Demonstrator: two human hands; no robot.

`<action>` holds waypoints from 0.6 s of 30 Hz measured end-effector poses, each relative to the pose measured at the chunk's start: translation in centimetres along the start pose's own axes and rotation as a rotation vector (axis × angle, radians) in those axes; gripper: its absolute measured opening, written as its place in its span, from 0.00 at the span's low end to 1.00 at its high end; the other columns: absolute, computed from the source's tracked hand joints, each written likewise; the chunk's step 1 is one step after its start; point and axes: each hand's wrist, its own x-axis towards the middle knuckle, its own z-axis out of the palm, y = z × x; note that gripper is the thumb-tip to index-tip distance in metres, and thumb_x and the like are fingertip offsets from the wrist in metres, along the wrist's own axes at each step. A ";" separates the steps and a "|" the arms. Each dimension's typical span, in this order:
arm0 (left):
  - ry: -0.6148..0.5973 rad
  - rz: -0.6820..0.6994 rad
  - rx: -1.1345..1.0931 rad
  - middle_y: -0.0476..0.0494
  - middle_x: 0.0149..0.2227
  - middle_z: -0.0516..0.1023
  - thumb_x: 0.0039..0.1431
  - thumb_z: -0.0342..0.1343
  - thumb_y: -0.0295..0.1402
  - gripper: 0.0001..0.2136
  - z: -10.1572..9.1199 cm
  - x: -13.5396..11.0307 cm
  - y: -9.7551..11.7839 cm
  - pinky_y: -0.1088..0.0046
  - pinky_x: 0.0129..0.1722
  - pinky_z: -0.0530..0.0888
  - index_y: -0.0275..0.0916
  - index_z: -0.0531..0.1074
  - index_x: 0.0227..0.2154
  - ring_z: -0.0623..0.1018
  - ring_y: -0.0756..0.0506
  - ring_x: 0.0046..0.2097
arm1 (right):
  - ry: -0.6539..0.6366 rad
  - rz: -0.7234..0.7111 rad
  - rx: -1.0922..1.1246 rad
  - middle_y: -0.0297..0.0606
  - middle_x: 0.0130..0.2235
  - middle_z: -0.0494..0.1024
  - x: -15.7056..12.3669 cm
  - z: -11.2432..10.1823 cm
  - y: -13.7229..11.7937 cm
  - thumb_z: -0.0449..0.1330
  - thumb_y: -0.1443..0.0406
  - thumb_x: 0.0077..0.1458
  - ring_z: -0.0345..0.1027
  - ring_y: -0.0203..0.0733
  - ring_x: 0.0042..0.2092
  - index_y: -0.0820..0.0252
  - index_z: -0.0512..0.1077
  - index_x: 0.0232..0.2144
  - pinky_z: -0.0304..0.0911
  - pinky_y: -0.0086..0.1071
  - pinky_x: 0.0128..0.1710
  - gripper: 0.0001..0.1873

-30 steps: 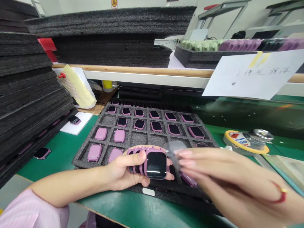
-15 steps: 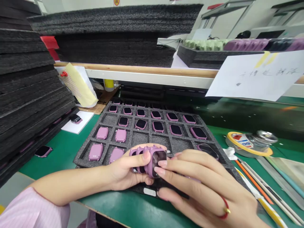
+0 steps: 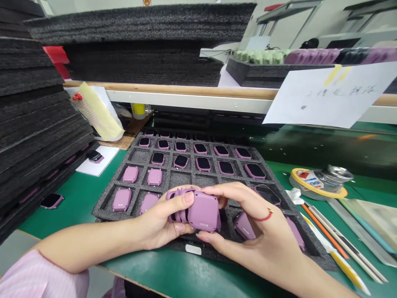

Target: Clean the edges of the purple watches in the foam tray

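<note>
My left hand (image 3: 158, 221) is closed around a row of purple smartwatch cases (image 3: 177, 215) with dark faces, its thumb on top. At the right end of that row, a purple watch case (image 3: 203, 212) shows its plain back. The fingers and thumb of my right hand (image 3: 257, 231) pinch its upper and lower edges. Both hands hover over the front part of a black foam tray (image 3: 104, 203). In its pockets sit several watch cases, some with the dark screen (image 3: 203, 164) up, others with the purple back (image 3: 122, 199) up. My hands hide some front pockets.
Foam trays (image 3: 27, 91) are stacked at the left, more on the shelf (image 3: 186, 93). One watch case (image 3: 52, 200) lies left of the tray. At the right are yellow tape (image 3: 333, 193), a metal-topped jar (image 3: 338, 173) and long thin tools (image 3: 328, 234).
My right hand has turned from lying over a dark screen to pinching a case by its edges. A purple back now faces me at the row's end. The view has shifted slightly.
</note>
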 end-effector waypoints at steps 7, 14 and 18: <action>-0.050 -0.023 0.031 0.46 0.31 0.77 0.45 0.75 0.34 0.19 0.0 -0.1 -0.1 0.85 0.24 0.70 0.35 0.76 0.37 0.78 0.52 0.32 | 0.027 0.125 -0.176 0.40 0.40 0.82 1.4 -1.6 2.3 0.64 0.63 0.55 0.78 0.43 0.38 0.58 0.73 0.46 0.75 0.38 0.40 0.15; -0.107 0.011 0.052 0.45 0.28 0.81 0.59 0.61 0.46 0.16 -0.7 -0.2 0.1 0.84 0.10 0.54 0.36 0.74 0.37 0.67 0.56 0.14 | -0.136 0.195 -0.536 0.49 0.55 0.79 0.4 0.5 5.9 0.61 0.61 0.61 0.72 0.61 0.57 0.58 0.74 0.54 0.64 0.63 0.57 0.19; -0.054 -0.024 0.017 0.41 0.31 0.83 0.59 0.62 0.43 0.16 -0.7 -0.4 0.3 0.82 0.10 0.46 0.35 0.75 0.41 0.60 0.59 0.13 | -0.152 0.198 -0.509 0.51 0.57 0.77 0.1 0.6 5.6 0.57 0.62 0.64 0.70 0.59 0.60 0.60 0.74 0.56 0.64 0.61 0.60 0.19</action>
